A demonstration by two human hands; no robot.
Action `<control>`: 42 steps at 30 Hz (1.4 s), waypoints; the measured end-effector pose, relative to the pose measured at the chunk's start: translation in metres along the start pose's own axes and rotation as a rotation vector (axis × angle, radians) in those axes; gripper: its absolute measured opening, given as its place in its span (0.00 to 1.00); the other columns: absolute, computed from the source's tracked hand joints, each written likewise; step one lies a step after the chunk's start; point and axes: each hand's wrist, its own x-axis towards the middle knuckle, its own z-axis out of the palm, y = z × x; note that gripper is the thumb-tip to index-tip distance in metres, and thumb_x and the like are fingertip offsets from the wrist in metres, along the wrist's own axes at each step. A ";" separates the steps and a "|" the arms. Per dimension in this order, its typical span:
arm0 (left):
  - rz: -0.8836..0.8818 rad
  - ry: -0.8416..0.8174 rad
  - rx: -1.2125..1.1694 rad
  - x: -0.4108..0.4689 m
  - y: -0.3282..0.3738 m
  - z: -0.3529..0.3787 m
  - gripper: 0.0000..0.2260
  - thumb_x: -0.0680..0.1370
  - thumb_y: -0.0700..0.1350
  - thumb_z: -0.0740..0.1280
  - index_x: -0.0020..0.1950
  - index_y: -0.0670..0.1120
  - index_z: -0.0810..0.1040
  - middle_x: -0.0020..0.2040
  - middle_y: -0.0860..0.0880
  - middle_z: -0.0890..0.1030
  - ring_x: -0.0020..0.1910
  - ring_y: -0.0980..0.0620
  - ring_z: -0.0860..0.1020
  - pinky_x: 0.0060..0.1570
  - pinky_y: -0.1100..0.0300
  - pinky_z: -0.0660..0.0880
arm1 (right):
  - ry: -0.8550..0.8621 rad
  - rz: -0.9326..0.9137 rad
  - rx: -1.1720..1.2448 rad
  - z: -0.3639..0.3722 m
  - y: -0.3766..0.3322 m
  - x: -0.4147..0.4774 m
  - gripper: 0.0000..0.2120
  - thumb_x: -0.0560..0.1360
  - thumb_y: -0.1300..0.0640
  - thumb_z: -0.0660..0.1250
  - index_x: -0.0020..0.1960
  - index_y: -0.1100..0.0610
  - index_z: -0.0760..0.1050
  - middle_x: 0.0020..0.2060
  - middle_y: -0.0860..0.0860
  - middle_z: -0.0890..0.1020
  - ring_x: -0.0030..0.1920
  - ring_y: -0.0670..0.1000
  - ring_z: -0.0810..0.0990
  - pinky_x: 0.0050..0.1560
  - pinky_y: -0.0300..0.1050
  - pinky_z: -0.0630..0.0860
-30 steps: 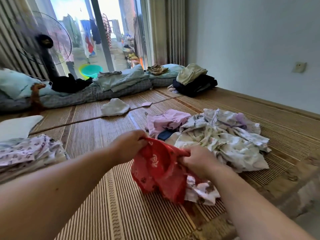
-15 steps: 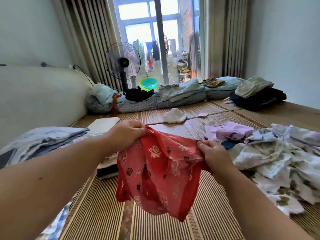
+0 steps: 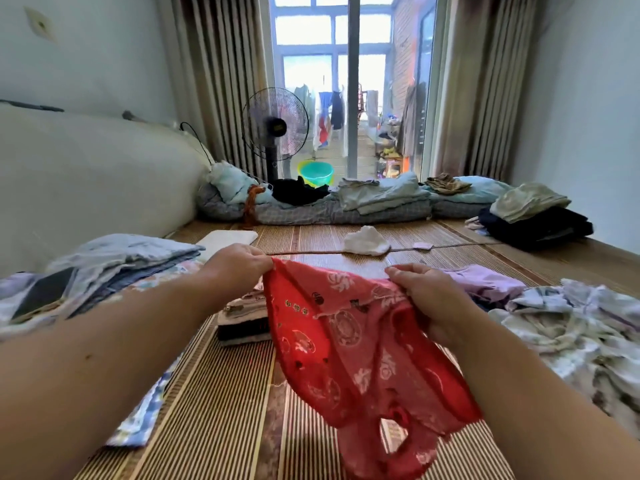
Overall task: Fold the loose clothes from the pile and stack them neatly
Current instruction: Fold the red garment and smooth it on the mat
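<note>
The left hand's [image 3: 237, 268] fingers [image 3: 259, 262] pinch one end of the red garment's [image 3: 346, 341] top edge. The right hand's [image 3: 427, 296] fingers are curled over the other end, with the cloth bunched under them. Between the two grips the edge runs nearly taut. The rest hangs in the air above the mat [image 3: 221, 417], sagging toward the camera, with a looped opening at its lowest part. The fabric looks thin and limp, so it will probably not hold a crease by itself.

In my judgement the step in hand is spreading this one piece out to find its shape, and no fold has been made yet. The next move calls for squaring the edge. Then the garment must either be lowered flat onto the mat or have its two held ends brought together, so that the hanging part doubles over evenly.

A small stack [image 3: 242, 323] lies just beyond the garment, partly hidden by it. A larger stack [image 3: 121, 258] of folded pieces lies at the left. Either looks a likely place to set the garment down.

At the right the pile [image 3: 571, 337] lies loose and crumpled, with a lilac piece [image 3: 485, 284] at its far side, so much of the task remains.
</note>
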 end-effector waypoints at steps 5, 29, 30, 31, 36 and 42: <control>-0.226 -0.242 -0.556 -0.031 0.007 0.020 0.09 0.79 0.51 0.63 0.53 0.48 0.78 0.38 0.46 0.82 0.35 0.49 0.81 0.31 0.60 0.75 | -0.042 -0.054 -0.040 0.017 -0.022 -0.005 0.04 0.77 0.61 0.66 0.44 0.55 0.76 0.25 0.50 0.76 0.19 0.45 0.72 0.20 0.39 0.73; 0.220 -0.359 -0.097 -0.116 0.050 0.085 0.16 0.66 0.59 0.74 0.46 0.50 0.82 0.44 0.52 0.83 0.43 0.53 0.82 0.47 0.52 0.81 | 0.080 -0.105 -0.111 0.035 -0.053 -0.016 0.07 0.76 0.65 0.68 0.41 0.57 0.76 0.32 0.54 0.79 0.29 0.50 0.77 0.35 0.48 0.79; 0.191 -0.348 -0.140 -0.114 0.052 0.086 0.11 0.70 0.54 0.73 0.46 0.48 0.82 0.44 0.49 0.84 0.43 0.50 0.83 0.47 0.50 0.81 | 0.087 -0.114 -0.118 0.035 -0.053 -0.016 0.06 0.76 0.65 0.67 0.41 0.57 0.76 0.34 0.55 0.79 0.30 0.51 0.77 0.37 0.50 0.79; 0.164 -0.349 -0.211 -0.112 0.054 0.084 0.08 0.73 0.50 0.72 0.46 0.46 0.82 0.44 0.46 0.85 0.43 0.46 0.84 0.47 0.47 0.81 | 0.083 -0.125 -0.133 0.032 -0.053 -0.017 0.06 0.76 0.65 0.67 0.42 0.57 0.76 0.36 0.56 0.79 0.32 0.52 0.78 0.39 0.52 0.79; -0.021 -0.342 -0.516 -0.088 0.077 0.042 0.06 0.73 0.42 0.73 0.45 0.40 0.82 0.39 0.41 0.84 0.35 0.46 0.82 0.41 0.54 0.82 | -0.019 -0.106 -0.393 0.005 -0.040 -0.031 0.05 0.77 0.55 0.67 0.52 0.52 0.75 0.47 0.51 0.81 0.40 0.50 0.84 0.33 0.40 0.72; -0.135 -0.287 -0.726 -0.073 0.108 0.014 0.02 0.76 0.43 0.69 0.46 0.48 0.81 0.33 0.50 0.80 0.30 0.55 0.77 0.33 0.62 0.74 | -0.100 -0.227 -0.352 0.009 -0.011 -0.068 0.08 0.72 0.58 0.63 0.43 0.55 0.81 0.36 0.50 0.85 0.33 0.46 0.83 0.28 0.32 0.72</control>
